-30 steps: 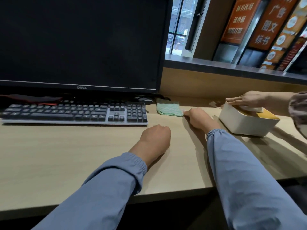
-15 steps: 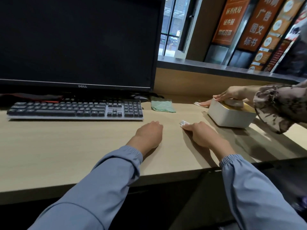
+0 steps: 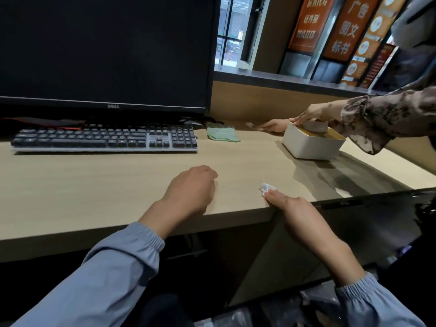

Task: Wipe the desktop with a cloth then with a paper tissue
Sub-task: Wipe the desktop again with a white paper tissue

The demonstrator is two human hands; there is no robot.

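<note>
Your right hand (image 3: 290,208) is lower centre-right of the frame, at the front edge of the pale wood bench (image 3: 94,185). Fingers are straight & flat, tips pressing a small crumpled white paper tissue (image 3: 264,187) onto the top; only a bit of it shows past the fingertips. Your left hand (image 3: 191,192), centre frame, rests on the bench w/ fingers curled under in a fist, nothing visible in it. The folded green patterned cloth (image 3: 223,134) lies at the back, centre-right, just beside the right end of the black-keyed keyboard (image 3: 103,140), below the corner of the big dark monitor (image 3: 103,50). Right of frame: a white tissue box w/ wood-coloured lid (image 3: 311,145) on the bench — a second person's hand (image 3: 309,114), patterned sleeve, rests on that lid.
</note>
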